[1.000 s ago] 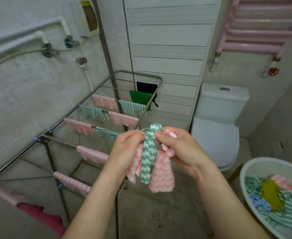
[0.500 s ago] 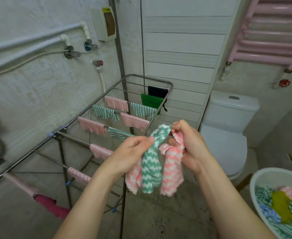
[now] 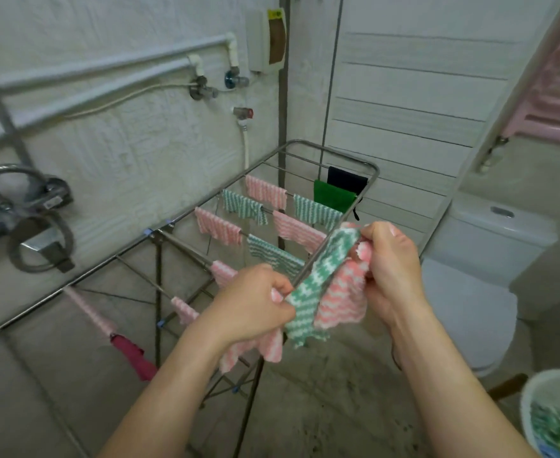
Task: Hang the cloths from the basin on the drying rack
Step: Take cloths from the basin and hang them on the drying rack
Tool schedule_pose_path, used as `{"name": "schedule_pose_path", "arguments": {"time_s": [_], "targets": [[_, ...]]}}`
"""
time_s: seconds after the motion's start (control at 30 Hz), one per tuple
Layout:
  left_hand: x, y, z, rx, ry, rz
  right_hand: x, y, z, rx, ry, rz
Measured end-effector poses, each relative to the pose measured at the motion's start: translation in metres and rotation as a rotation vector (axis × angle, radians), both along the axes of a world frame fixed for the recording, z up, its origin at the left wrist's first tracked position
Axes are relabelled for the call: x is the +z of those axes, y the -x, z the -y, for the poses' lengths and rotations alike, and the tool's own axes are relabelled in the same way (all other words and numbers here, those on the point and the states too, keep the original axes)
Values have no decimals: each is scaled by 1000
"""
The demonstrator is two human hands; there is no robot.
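Note:
A metal drying rack (image 3: 369,186) stands along the left wall with several pink and green zigzag cloths hung over its bars. In front of its near rail, my left hand (image 3: 255,305) grips a pink zigzag cloth (image 3: 265,350) and the lower part of a green zigzag cloth (image 3: 318,285). My right hand (image 3: 392,259) pinches the green cloth's top together with another pink cloth (image 3: 344,295). The green cloth stretches slanted between both hands. The white basin (image 3: 536,391) shows at the bottom right corner, with green, yellow and blue cloths inside.
A white toilet (image 3: 483,266) stands to the right of the rack. Pipes, valves and a hose holder (image 3: 37,226) line the left wall. A pink radiator (image 3: 556,90) hangs at the top right. A dark red cloth (image 3: 133,355) hangs from the rack's near end. Bare concrete floor lies below.
The view has moved closer to the rack and turned left, pushing the basin toward the corner. My hands have drawn apart, my left lower, stretching the green cloth between them.

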State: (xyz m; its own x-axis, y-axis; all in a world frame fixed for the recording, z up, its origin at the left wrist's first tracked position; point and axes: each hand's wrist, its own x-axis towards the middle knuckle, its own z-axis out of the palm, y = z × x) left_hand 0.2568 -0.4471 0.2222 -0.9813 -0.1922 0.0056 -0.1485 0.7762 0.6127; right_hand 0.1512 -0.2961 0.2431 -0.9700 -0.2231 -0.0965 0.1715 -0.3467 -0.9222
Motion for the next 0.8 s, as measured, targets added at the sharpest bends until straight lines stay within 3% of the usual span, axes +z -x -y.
{"name": "schedule_pose_path", "arguments": {"time_s": [0.17, 0.27, 0.37, 0.47, 0.53, 0.63, 0.8], "targets": [[-17, -11, 12, 225, -69, -33, -2, 9, 11, 66, -34, -101], [-22, -24, 19, 327, -449, -91, -6, 14, 11, 137, -173, -240], [-20, -38, 19, 491, -841, -244, -11, 16, 17, 483, -309, -369], [-15, -45, 11, 578, -992, -419, -29, 8, 33, 903, -599, -533], [-9, -44, 7, 607, -1058, -513, -41, -5, 42, 1049, -652, -593], [-10, -50, 7, 696, -924, -611, -56, -18, 53, 1058, -461, -429], [-18, -80, 0, 747, -232, -552, -63, -22, 64, 1111, -260, -49]]}}
